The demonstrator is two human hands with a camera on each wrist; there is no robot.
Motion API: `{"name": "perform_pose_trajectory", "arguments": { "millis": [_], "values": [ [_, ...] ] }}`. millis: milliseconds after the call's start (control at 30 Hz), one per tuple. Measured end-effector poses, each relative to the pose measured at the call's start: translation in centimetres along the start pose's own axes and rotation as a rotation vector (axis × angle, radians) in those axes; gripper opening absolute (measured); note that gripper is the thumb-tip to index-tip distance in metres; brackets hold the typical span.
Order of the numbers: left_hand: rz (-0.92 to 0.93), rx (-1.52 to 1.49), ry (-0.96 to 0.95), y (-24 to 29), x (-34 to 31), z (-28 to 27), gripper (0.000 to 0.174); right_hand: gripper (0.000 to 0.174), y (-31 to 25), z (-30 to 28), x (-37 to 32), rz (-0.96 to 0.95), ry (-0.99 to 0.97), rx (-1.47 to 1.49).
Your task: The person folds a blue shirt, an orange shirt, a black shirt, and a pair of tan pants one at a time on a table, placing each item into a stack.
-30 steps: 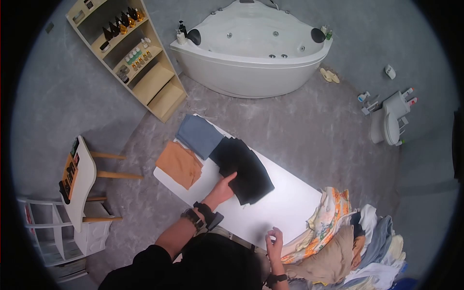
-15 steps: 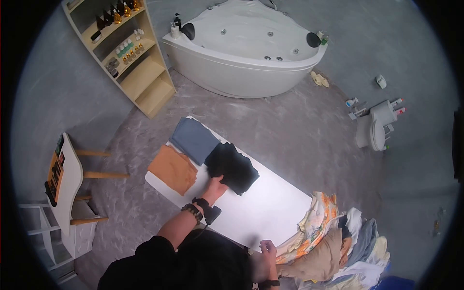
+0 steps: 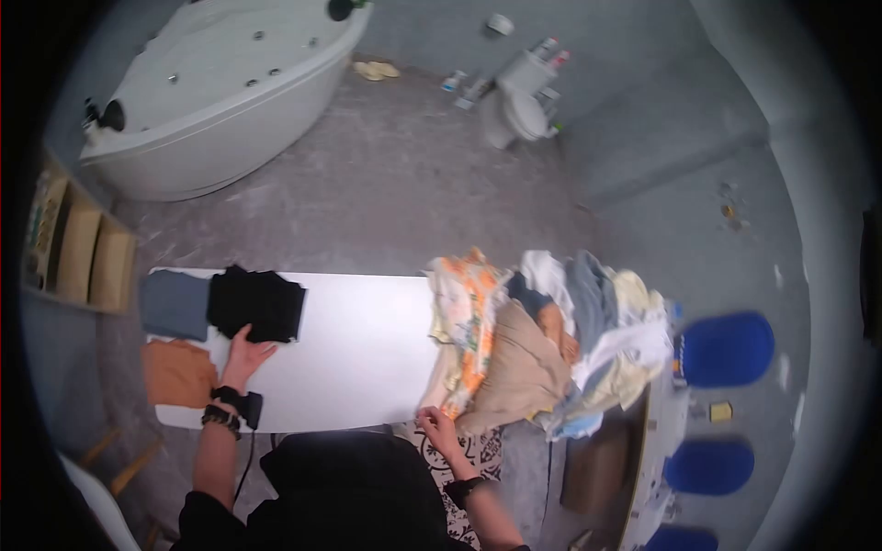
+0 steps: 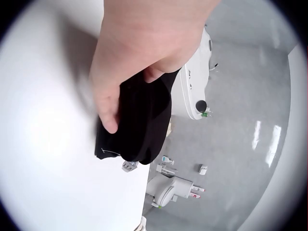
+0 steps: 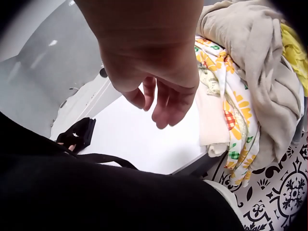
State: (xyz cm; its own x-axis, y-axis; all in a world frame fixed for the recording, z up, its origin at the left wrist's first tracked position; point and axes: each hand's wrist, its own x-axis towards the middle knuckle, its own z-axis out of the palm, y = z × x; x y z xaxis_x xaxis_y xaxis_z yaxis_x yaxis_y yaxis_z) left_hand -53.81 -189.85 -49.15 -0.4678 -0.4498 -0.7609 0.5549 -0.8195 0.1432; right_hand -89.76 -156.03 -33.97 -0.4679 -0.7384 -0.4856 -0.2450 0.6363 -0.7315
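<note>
A folded black garment (image 3: 262, 303) lies on the white table (image 3: 367, 331) toward its left end. At its near edge is my left hand (image 3: 246, 356), thumb on the cloth and fingers spread to the right. In the left wrist view, that hand (image 4: 144, 48) touches the black cloth (image 4: 144, 115) with its fingers well apart, and a small tag (image 4: 129, 166) shows beyond. My right hand (image 3: 439, 430) hovers at the table's front edge beside a floral garment (image 3: 457, 303). Its fingers (image 5: 163, 113) hang loosely curled with nothing in them.
Folded blue-grey cloth (image 3: 175, 305) and orange cloth (image 3: 179, 374) lie left of the black one. A loose heap with a beige garment (image 3: 519, 367) covers the table's right side. Blue chairs (image 3: 726, 352) stand at the right; a bathtub (image 3: 239, 138) is behind.
The head view has swung right, bringing the blue chairs in. The black garment looks shorter and lies against the blue-grey stack; my left hand stays at its near edge. The right hand hangs nearer the floral garment.
</note>
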Motion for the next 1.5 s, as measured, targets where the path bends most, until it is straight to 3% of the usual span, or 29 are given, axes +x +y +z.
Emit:
{"name": "perform_pose_trajectory", "arguments": {
  "millis": [67, 100, 167, 233, 267, 333, 433, 467, 533, 567, 633, 700, 767, 833, 933, 1000, 1100, 1133, 1167, 1200, 1233, 1300, 1367, 1433, 1500],
  "values": [
    [0.015, 0.232, -0.002, -0.2, -3.2, 2.7, 0.063, 0.016, -1.9, -2.6, -0.3, -0.022, 0.211, 0.048],
    [0.011, 0.246, 0.171, -0.7, -3.9, 3.2, 0.071, 0.016, -1.7, -3.9, -0.2, -0.036, 0.307, 0.055],
    [0.102, 0.369, 0.413, -2.6, -4.6, 2.9, 0.071, 0.017, -0.2, -7.4, 0.5, -0.117, 0.574, 0.051],
    [0.071, 0.466, 0.403, -4.3, -5.2, 1.1, 0.058, 0.020, 0.4, -12.3, 1.2, -0.128, 0.834, -0.023],
    [0.024, 0.496, 0.350, -5.0, -5.9, 1.2, 0.042, 0.023, 1.6, -15.0, 1.9, -0.144, 0.958, -0.088],
    [0.058, 0.570, 0.321, -7.5, -7.8, 2.5, 0.037, 0.036, 3.3, -20.5, 3.4, -0.230, 1.286, -0.449],
    [0.120, 0.674, 0.301, -11.1, -9.5, 5.0, 0.029, 0.045, 6.0, -26.1, 5.8, -0.118, 1.374, -0.616],
    [0.149, 0.753, 0.276, -12.4, -9.8, 6.4, 0.030, 0.045, 5.8, -26.7, 6.2, -0.117, 1.374, -0.591],
    [0.193, 0.835, 0.263, -15.4, -10.5, 9.8, 0.031, 0.052, 4.9, -28.0, 6.1, -0.019, 0.907, -0.140],
    [0.221, 0.925, 0.219, -16.8, -10.7, 12.5, 0.033, 0.052, 4.0, -27.9, 6.2, -0.025, 0.898, -0.125],
    [0.269, 1.088, 0.085, -19.7, -11.5, 18.3, 0.038, 0.044, 1.2, -25.8, 6.2, -0.281, 0.571, 0.436],
    [0.266, 1.169, -0.110, -22.5, -13.4, 25.4, 0.044, 0.034, -2.7, -22.8, 5.5, -0.473, 0.478, 0.344],
    [0.186, 1.143, -0.310, -25.3, -15.4, 31.5, 0.050, 0.025, -9.6, -20.2, 1.8, -0.356, 0.195, 0.202],
    [0.050, 1.036, -0.471, -27.4, -16.4, 35.2, 0.055, 0.018, -10.7, -16.1, 1.6, -0.654, 0.004, 0.250],
    [0.048, 1.109, -0.373, -29.2, -14.0, 35.8, 0.047, 0.017, -9.8, -12.7, 1.7, -0.771, -0.025, 0.284],
    [0.019, 1.130, -0.489, -29.5, -13.1, 35.5, 0.031, 0.016, -9.7, -13.1, 1.2, -0.777, -0.073, 0.306],
    [0.064, 1.061, -0.390, -30.3, -10.5, 34.0, 0.035, 0.016, -9.3, -15.0, 0.0, -0.667, -0.219, 0.290],
    [0.071, 1.057, -0.392, -30.3, -10.5, 34.4, 0.035, 0.016, -8.3, -15.2, 0.1, -0.670, -0.043, 0.276],
    [0.203, 1.031, -0.389, -30.1, -10.4, 35.1, 0.036, 0.016, -7.3, -15.7, 0.6, -0.672, 0.133, 0.260],
    [0.328, 1.001, -0.383, -29.9, -10.5, 35.7, 0.036, 0.018, -5.7, -16.3, 1.6, -0.610, 0.278, 0.246],
    [0.333, 0.994, -0.385, -29.4, -10.9, 36.4, 0.036, 0.020, -4.1, -17.0, 3.1, -0.547, 0.420, 0.229],
    [0.472, 1.096, -0.501, -27.9, -13.3, 38.5, 0.037, 0.034, -1.8, -17.9, 5.9, -0.507, 0.420, 0.209],
    [0.490, 1.143, -0.519, -26.2, -16.8, 40.6, 0.032, 0.053, 2.5, -18.0, 9.4, -0.310, 0.289, 0.338],
    [0.490, 1.236, -0.673, -23.8, -20.6, 41.6, 0.027, 0.064, 3.1, -18.7, 10.4, -0.154, 0.221, 0.385],
    [0.559, 1.243, -0.679, -22.2, -24.3, 42.9, 0.021, 0.068, 4.3, -17.9, 11.1, -0.182, 0.273, 0.437]
  ]
}}
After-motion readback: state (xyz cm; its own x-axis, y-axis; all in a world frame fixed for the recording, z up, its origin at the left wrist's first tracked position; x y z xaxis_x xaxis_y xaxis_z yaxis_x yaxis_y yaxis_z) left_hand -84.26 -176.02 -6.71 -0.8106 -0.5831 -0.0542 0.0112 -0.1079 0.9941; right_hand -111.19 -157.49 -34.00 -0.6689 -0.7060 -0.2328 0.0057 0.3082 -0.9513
